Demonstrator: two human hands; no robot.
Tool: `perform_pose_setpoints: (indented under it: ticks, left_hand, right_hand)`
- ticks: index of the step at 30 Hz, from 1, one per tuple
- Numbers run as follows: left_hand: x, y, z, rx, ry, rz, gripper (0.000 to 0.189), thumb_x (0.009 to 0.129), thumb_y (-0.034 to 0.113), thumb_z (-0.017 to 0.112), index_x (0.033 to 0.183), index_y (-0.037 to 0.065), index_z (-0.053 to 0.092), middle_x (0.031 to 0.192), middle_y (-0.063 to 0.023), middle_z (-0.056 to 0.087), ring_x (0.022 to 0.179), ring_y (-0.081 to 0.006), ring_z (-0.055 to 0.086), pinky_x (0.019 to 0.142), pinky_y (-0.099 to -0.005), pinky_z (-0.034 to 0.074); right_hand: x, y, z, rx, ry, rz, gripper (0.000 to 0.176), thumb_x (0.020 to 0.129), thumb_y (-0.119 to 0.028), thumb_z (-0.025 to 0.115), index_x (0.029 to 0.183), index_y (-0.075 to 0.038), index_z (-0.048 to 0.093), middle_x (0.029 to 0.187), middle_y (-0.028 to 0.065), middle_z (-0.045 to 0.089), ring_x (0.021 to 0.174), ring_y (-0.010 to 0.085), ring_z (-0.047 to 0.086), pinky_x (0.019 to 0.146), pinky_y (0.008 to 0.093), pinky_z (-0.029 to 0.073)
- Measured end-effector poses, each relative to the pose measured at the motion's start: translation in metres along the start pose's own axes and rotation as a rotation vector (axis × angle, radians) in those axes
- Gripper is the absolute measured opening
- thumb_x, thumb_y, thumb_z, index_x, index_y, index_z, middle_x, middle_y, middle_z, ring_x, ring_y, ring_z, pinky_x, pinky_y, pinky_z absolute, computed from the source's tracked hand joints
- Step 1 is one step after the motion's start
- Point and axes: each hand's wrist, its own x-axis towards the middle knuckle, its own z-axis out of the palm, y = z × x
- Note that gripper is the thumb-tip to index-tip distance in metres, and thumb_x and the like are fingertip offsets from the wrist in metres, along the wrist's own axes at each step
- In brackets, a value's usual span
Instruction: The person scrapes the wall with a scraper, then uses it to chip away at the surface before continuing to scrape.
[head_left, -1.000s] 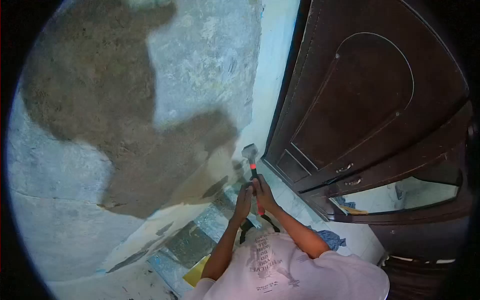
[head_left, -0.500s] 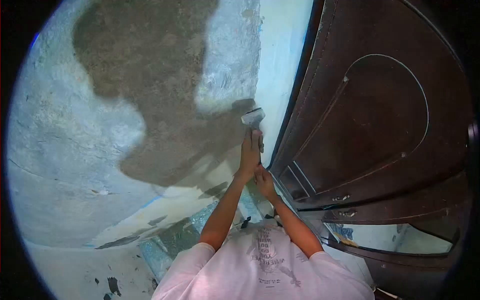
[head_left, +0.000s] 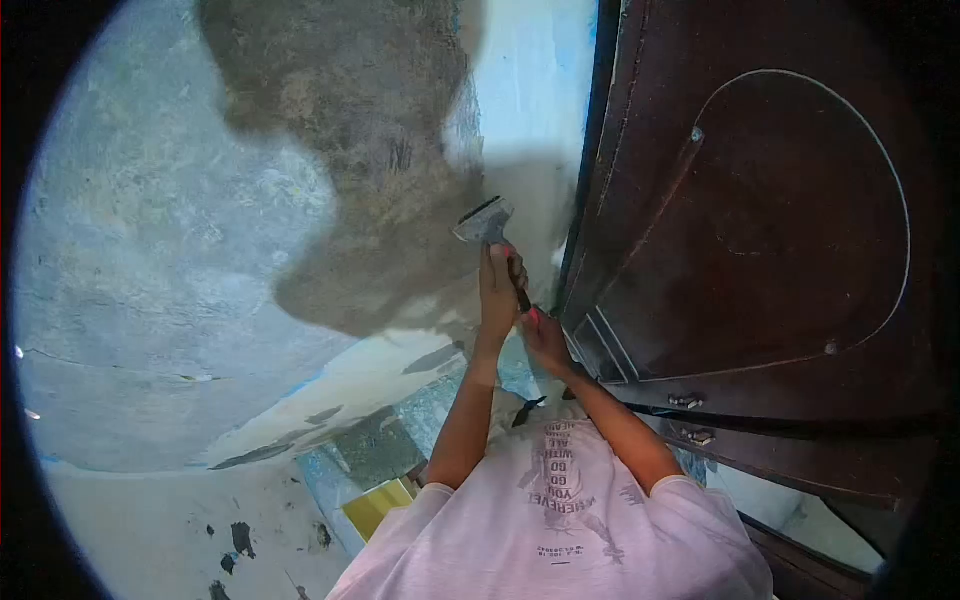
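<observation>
A wall scraper point(head_left: 489, 218) with a broad metal head and a black and red handle is held in both my hands. My left hand point(head_left: 498, 285) is closed around the handle just below the head. Lower down, my right hand point(head_left: 545, 340) grips the handle's end. The blade tilts against or just in front of the wall point(head_left: 270, 210), close to where its rough grey surface meets a smooth pale strip point(head_left: 530, 100); contact cannot be made out. My shadow darkens much of the wall around it.
To the right stands a dark brown wooden cabinet point(head_left: 780, 230) with small metal handles point(head_left: 686, 401). Dark flakes point(head_left: 241, 540) lie on the pale floor at lower left. A yellow object point(head_left: 378, 510) sits beside my shirt.
The scraper's head has shifted slightly left and is turned at a steeper slant. More of the handle shows between my hands. The camera view has moved too, bringing the yellow object into sight.
</observation>
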Motion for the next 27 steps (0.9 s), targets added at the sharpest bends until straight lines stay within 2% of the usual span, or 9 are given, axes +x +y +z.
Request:
perform_pose_setpoints:
  ticks: [3, 5, 9, 10, 15, 19, 21, 23, 27]
  left_hand:
    - [0.001, -0.002, -0.011, 0.044, -0.029, 0.023, 0.037, 0.109, 0.042, 0.037, 0.097, 0.009, 0.045, 0.074, 0.0003, 0.040, 0.062, -0.0108, 0.041, 0.059, -0.0274, 0.038]
    - [0.008, -0.024, -0.035, 0.086, -0.047, 0.029, 0.038, 0.109, 0.043, 0.036, 0.095, 0.009, 0.045, 0.073, 0.0003, 0.039, 0.062, -0.0110, 0.041, 0.060, -0.0276, 0.039]
    - [0.016, -0.053, -0.069, 0.101, -0.081, -0.078, 0.043, 0.109, 0.048, 0.032, 0.089, 0.011, 0.042, 0.073, 0.0005, 0.037, 0.064, -0.0118, 0.039, 0.064, -0.0284, 0.039]
    - [0.018, -0.053, -0.071, 0.111, -0.090, -0.096, 0.044, 0.109, 0.048, 0.031, 0.089, 0.011, 0.042, 0.073, 0.0005, 0.037, 0.065, -0.0118, 0.039, 0.064, -0.0287, 0.039]
    - [0.039, -0.037, -0.075, 0.204, -0.220, -0.099, 0.043, 0.109, 0.047, 0.032, 0.088, 0.011, 0.040, 0.072, 0.0013, 0.037, 0.064, -0.0115, 0.038, 0.062, -0.0289, 0.038]
    - [0.050, -0.024, -0.075, 0.138, -0.258, -0.076, 0.040, 0.109, 0.044, 0.034, 0.086, 0.011, 0.040, 0.070, 0.0021, 0.036, 0.062, -0.0102, 0.037, 0.060, -0.0275, 0.038]
    - [0.046, -0.029, -0.078, 0.107, -0.257, -0.111, 0.040, 0.110, 0.043, 0.032, 0.086, 0.012, 0.039, 0.070, 0.0021, 0.037, 0.062, -0.0099, 0.038, 0.060, -0.0273, 0.038]
    - [0.039, -0.042, -0.081, 0.120, -0.233, -0.138, 0.037, 0.109, 0.040, 0.033, 0.086, 0.011, 0.039, 0.071, 0.0018, 0.036, 0.062, -0.0092, 0.035, 0.059, -0.0268, 0.035]
    - [0.043, -0.038, -0.076, 0.108, -0.282, -0.135, 0.032, 0.110, 0.035, 0.032, 0.089, 0.011, 0.039, 0.073, 0.0012, 0.037, 0.063, -0.0091, 0.037, 0.060, -0.0264, 0.036]
  right_hand:
    - [0.001, 0.001, 0.012, 0.101, 0.006, 0.027, 0.034, 0.105, -0.033, 0.051, 0.106, -0.002, 0.064, 0.063, 0.0116, 0.055, 0.057, 0.0195, 0.058, 0.056, 0.0365, 0.044]
    - [0.001, 0.016, 0.024, 0.002, -0.033, 0.124, 0.034, 0.105, -0.034, 0.050, 0.106, -0.003, 0.065, 0.066, 0.0125, 0.057, 0.060, 0.0209, 0.059, 0.059, 0.0370, 0.045]
    - [-0.005, 0.033, 0.050, -0.086, -0.045, 0.303, 0.042, 0.103, -0.044, 0.048, 0.110, -0.006, 0.067, 0.079, 0.0195, 0.066, 0.077, 0.0393, 0.066, 0.071, 0.0474, 0.049]
    - [-0.003, 0.039, 0.058, -0.221, -0.020, 0.232, 0.046, 0.103, -0.046, 0.046, 0.111, -0.006, 0.066, 0.085, 0.0229, 0.066, 0.084, 0.0457, 0.064, 0.076, 0.0494, 0.049]
    - [0.012, 0.029, 0.086, -0.124, 0.147, 0.358, 0.053, 0.102, -0.051, 0.046, 0.096, -0.001, 0.064, 0.078, 0.0249, 0.062, 0.079, 0.0461, 0.062, 0.070, 0.0495, 0.046]
    - [0.031, 0.023, 0.086, -0.074, 0.167, 0.285, 0.058, 0.101, -0.052, 0.046, 0.091, 0.002, 0.062, 0.073, 0.0261, 0.061, 0.073, 0.0427, 0.063, 0.068, 0.0487, 0.045]
    - [0.026, 0.036, 0.097, -0.297, 0.240, 0.222, 0.057, 0.101, -0.052, 0.046, 0.089, 0.001, 0.063, 0.069, 0.0251, 0.060, 0.071, 0.0441, 0.063, 0.067, 0.0513, 0.045]
    - [0.017, 0.078, 0.110, -0.296, 0.243, 0.234, 0.058, 0.101, -0.053, 0.046, 0.088, 0.001, 0.063, 0.070, 0.0252, 0.061, 0.074, 0.0450, 0.063, 0.068, 0.0521, 0.046]
    - [0.019, 0.049, 0.087, -0.221, 0.218, 0.318, 0.061, 0.098, -0.057, 0.048, 0.088, 0.001, 0.066, 0.075, 0.0270, 0.063, 0.082, 0.0472, 0.064, 0.072, 0.0531, 0.046]
